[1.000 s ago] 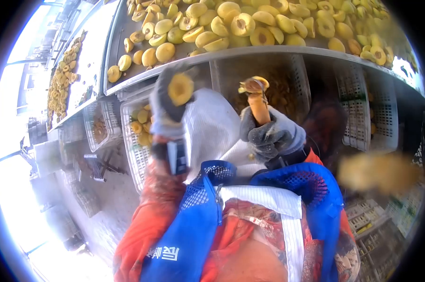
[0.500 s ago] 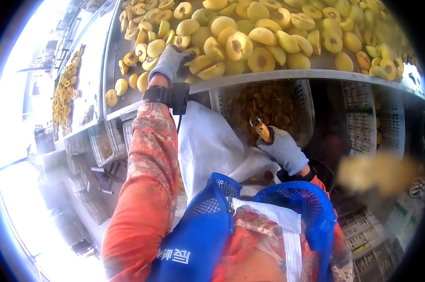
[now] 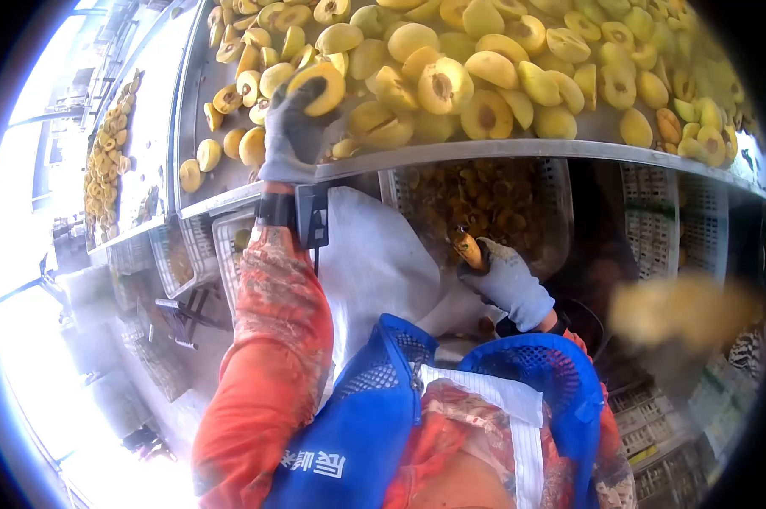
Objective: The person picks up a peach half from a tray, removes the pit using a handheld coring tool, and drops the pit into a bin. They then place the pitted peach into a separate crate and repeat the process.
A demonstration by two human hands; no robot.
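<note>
My left hand point(image 3: 291, 140), in a grey work glove, reaches over the near edge of the metal table. Its fingers and thumb are closed on a yellow peach half point(image 3: 328, 92), whose cut face shows. Around it lie many more halved peaches point(image 3: 445, 85), some with the stone or its brown hollow visible. Lower down, my right hand point(image 3: 510, 284), also gloved, is wrapped round a pitting tool with a wooden handle point(image 3: 469, 251). The tool's short metal tip points up and away, in front of a crate of dark peach scraps.
Under the table edge point(image 3: 484, 151) stands a plastic crate point(image 3: 561, 199) of brownish scraps. More white crates point(image 3: 650, 225) are at the right, and others point(image 3: 179, 254) at the left. A second table with peaches point(image 3: 111, 157) is far left. A blurred yellowish shape point(image 3: 684, 314) is at the right.
My left hand has risen slightly and turned, and a peach half now shows in its fingers. My right hand has stayed nearly in place, with the tool tilted a little differently.
</note>
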